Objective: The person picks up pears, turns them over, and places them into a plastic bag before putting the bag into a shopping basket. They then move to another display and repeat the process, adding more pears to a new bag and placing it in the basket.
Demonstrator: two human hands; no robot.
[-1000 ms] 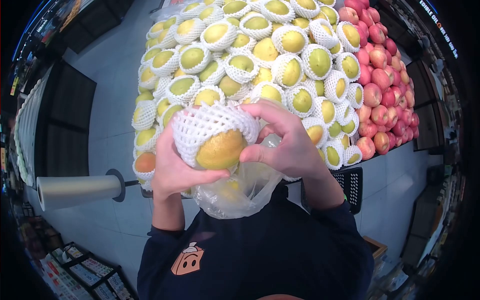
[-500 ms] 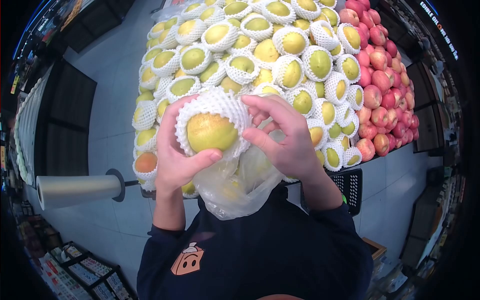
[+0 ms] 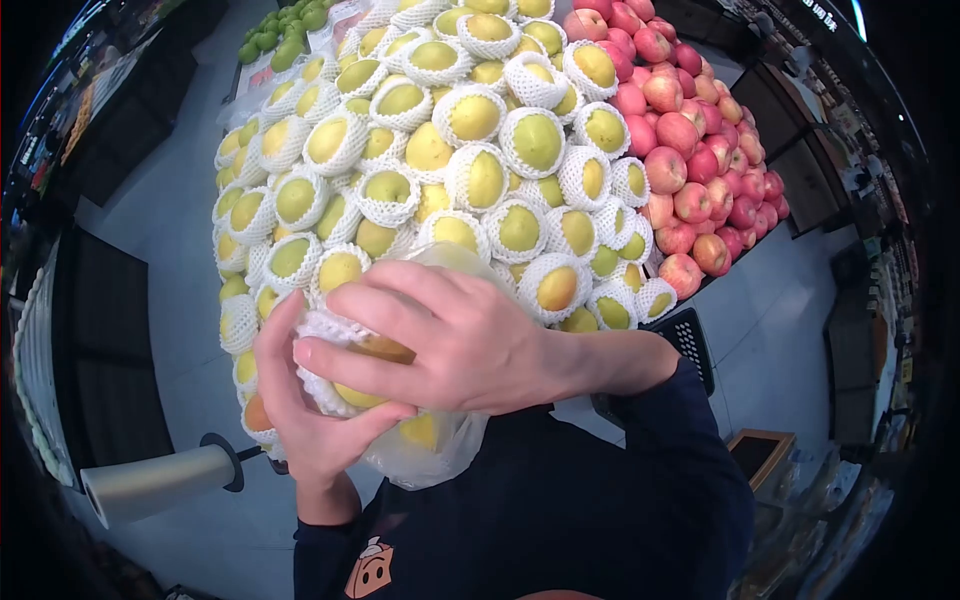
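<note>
A yellow-green pear [image 3: 355, 395] in a white foam net [image 3: 318, 378] is between my two hands, in front of my chest. My left hand [image 3: 292, 415] cups it from the left and below, thumb along its lower side. Over the top lies my right hand [image 3: 465, 345], its fingers across the pear and net, hiding most of the fruit. A clear plastic bag [image 3: 450, 455] hangs under and behind my right hand, with something yellow showing through it. How the bag is held is hidden.
Many netted pears [image 3: 475, 118] are piled on the stand before me, with red apples [image 3: 690, 160] to their right. Green fruit [image 3: 290, 50] lies at the far left. A bag roll [image 3: 160, 483] sticks out at left. A black perforated basket [image 3: 690, 345] is at right.
My right hand has moved left from beside the pear to over it, covering it. The pear and left hand are lower and further left. The view has shifted too.
</note>
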